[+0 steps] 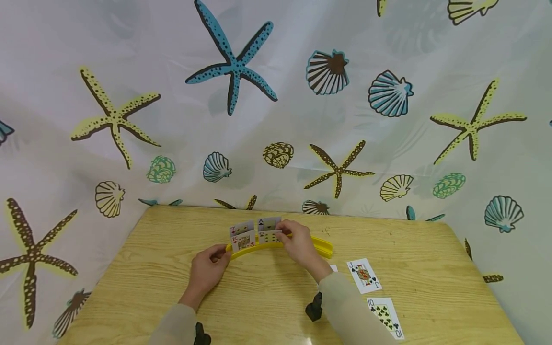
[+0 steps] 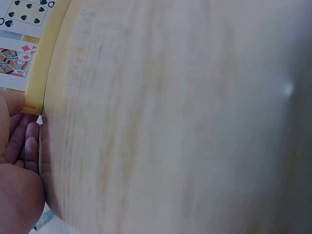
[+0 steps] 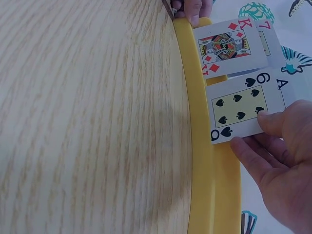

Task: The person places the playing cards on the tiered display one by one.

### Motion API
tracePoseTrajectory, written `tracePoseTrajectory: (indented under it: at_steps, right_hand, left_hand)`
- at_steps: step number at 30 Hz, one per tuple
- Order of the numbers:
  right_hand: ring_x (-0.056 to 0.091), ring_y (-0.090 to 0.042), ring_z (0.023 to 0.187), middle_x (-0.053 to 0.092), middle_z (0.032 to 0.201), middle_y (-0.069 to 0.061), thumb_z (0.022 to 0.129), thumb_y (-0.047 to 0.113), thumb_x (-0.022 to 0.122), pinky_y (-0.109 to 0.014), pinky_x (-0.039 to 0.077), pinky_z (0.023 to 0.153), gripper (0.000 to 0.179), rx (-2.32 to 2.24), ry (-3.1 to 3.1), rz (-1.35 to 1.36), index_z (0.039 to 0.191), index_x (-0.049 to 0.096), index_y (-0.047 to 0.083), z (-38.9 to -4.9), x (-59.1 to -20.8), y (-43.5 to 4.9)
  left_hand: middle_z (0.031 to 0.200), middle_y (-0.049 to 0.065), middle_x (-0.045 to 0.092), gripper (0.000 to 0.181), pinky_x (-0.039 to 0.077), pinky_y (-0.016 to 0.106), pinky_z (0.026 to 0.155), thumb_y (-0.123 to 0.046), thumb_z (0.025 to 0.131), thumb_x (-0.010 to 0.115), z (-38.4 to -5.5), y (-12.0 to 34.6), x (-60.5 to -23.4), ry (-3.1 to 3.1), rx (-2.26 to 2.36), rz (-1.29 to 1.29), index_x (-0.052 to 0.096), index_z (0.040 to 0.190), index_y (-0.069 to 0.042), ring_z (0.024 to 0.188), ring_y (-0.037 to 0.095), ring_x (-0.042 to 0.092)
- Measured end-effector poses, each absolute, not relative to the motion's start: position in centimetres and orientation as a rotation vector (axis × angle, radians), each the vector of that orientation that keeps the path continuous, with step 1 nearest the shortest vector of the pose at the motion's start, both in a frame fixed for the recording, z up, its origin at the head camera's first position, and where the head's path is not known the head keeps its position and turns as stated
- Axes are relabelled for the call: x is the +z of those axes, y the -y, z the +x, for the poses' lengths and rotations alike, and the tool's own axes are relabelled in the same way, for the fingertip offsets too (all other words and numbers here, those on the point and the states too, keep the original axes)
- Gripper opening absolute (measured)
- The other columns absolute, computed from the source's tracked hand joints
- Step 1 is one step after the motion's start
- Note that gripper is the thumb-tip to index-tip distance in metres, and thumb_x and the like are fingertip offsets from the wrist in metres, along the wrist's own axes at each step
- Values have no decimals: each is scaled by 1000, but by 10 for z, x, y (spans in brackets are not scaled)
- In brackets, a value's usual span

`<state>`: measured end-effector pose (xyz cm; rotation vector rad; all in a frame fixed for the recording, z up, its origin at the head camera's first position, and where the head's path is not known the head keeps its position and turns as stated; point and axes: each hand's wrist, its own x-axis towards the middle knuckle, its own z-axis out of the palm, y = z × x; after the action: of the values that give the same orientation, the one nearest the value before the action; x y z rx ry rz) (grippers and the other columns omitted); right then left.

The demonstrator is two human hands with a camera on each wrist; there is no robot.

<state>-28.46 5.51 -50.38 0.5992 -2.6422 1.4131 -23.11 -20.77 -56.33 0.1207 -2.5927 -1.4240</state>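
Observation:
A curved yellow card holder (image 1: 323, 247) stands on the table with playing cards upright in it. My left hand (image 1: 208, 269) grips the holder's left end, thumb in front and fingers curled behind, as the left wrist view shows. With my right hand (image 1: 301, 244) I pinch the right edge of the six of spades (image 3: 237, 108), whose lower edge is at the holder. Left of it is the king of diamonds (image 3: 225, 48). Behind these two are a red seven (image 3: 271, 45) and an ace (image 1: 269, 223), both partly covered.
On the table's right, a jack of spades (image 1: 364, 276) and a ten of clubs (image 1: 385, 316) lie face up. Another card (image 1: 334, 268) is mostly hidden under my right forearm. A patterned curtain (image 1: 276, 124) with starfish and shells hangs behind the wooden table (image 1: 258, 297).

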Motion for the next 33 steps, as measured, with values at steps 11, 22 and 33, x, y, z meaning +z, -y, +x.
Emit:
tracePoseTrajectory:
  at_steps: [11, 22, 33]
  right_hand:
    - [72, -26, 98, 75, 106, -13, 103, 4, 66, -39, 62, 87, 8, 1413, 2636, 609, 107, 73, 3, -286, -505, -56]
    - [72, -27, 100, 75, 107, -14, 103, 5, 66, -40, 62, 87, 9, 1419, 2642, 599, 109, 73, 3, -286, -506, -55]
    - [71, -31, 103, 74, 109, -14, 101, 5, 70, -42, 61, 90, 18, 1470, 2607, 556, 118, 71, 0, -281, -501, -69]
  left_hand:
    - [109, 14, 78, 31, 53, 23, 79, -17, 101, 72, -235, 207, -569, 2567, -1411, 115, 75, 129, -3, 90, 16, 69]
    - [106, 13, 79, 30, 54, 22, 76, -18, 100, 74, -234, 207, -571, 2555, -1390, 105, 76, 126, -3, 87, 13, 69]
    - [109, 13, 79, 31, 53, 23, 79, -18, 101, 73, -236, 209, -572, 2582, -1392, 111, 76, 127, -3, 91, 18, 70]
